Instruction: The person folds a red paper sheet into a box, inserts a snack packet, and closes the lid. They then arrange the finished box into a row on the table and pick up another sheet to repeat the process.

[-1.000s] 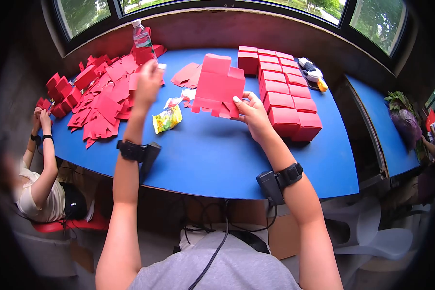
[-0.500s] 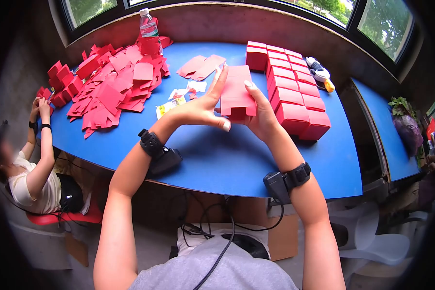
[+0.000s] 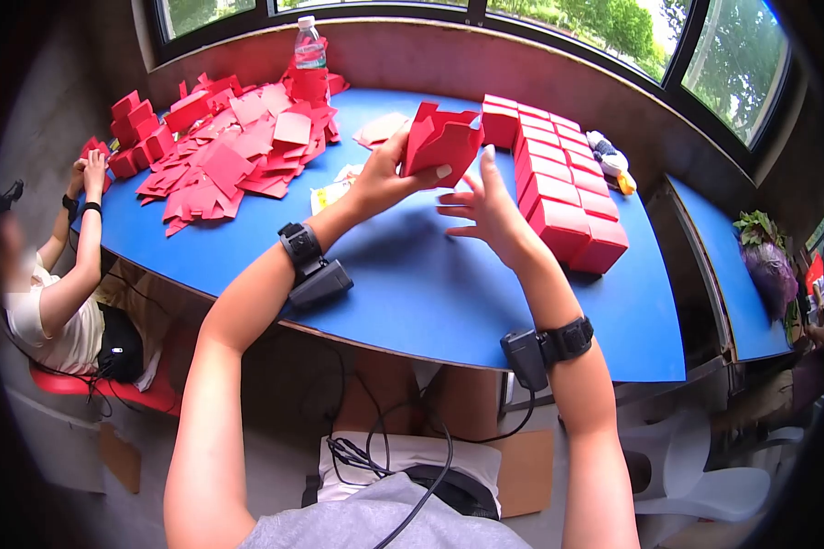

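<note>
A red cardboard box, squared out with its top flaps sticking up, is raised above the blue table. My left hand grips it from the left and below, the thumb along its lower front edge. Just right of the box is my right hand, fingers spread and holding nothing. Beyond that hand stand rows of closed red boxes. Behind my left hand lie flat red card pieces and a small yellow-and-white packet, partly covered by the wrist.
A large heap of red card pieces covers the table's left side, with a water bottle behind it. Dark-and-white gloves lie beyond the box rows. At the far left another person handles red pieces. Cables hang across my lap.
The red card, earlier flatter and between both hands, is now opened into a box shape and turned in my left hand. My right hand has let go. The view has shifted slightly.
</note>
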A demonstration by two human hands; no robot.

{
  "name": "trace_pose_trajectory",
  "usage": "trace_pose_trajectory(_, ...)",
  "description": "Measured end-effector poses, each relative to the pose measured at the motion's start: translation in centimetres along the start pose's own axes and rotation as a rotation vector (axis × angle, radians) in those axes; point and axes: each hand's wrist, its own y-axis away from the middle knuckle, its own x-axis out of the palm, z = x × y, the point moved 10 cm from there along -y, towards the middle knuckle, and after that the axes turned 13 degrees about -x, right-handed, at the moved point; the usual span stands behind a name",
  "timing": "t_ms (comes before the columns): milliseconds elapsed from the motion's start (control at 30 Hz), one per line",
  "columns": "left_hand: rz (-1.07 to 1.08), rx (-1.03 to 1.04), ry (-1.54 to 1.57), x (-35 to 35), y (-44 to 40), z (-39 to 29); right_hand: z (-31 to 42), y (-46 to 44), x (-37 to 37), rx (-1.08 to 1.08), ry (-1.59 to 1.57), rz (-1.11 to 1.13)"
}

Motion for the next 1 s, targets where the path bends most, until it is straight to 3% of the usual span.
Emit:
trace_pose_trajectory(67,-0.044,0.019,0.086,-0.2,-0.3,1.6,1.0,-1.1,-2.1,-0.208,0.465,-0.129)
trace_pose_trajectory(100,-0.002,-0.036,0.139,0.2,-0.3,2.0,2.1,-0.5,-2.6,-0.215,0.709,-0.177)
trace_pose_trajectory(200,0.157,-0.12,0.082,1.9,0.0,2.5,4.3,0.3,-1.3,-0.474,0.905,-0.122)
trace_pose_trajectory(300,0.126,-0.043,-0.213,3.0,0.4,2.8,4.4,-0.1,-0.3,-0.626,0.515,-0.063)
trace_pose_trajectory(333,0.126,-0.044,-0.213,3.1,0.2,3.6,4.4,-0.1,-0.4,-0.625,0.515,-0.062)
trace_pose_trajectory(400,-0.172,0.159,-0.272,0.6,0.4,2.6,6.0,0.5,-0.6,-0.79,0.587,-0.137)
trace_pose_trajectory(500,-0.006,0.087,-0.174,1.2,0.8,-0.4,6.6,0.7,-0.5,-0.788,0.598,-0.129)
trace_pose_trajectory(667,-0.069,0.146,-0.151,0.3,0.8,-0.6,6.5,1.0,-0.6,-0.835,0.626,-0.17)
trace_pose_trajectory(767,0.003,0.086,-0.273,1.1,0.8,-0.7,6.7,1.1,-0.5,-0.845,0.663,-0.157)
trace_pose_trajectory(1000,-0.002,0.118,-0.282,0.8,0.5,-0.3,6.0,1.0,-0.5,-0.759,0.792,-0.166)
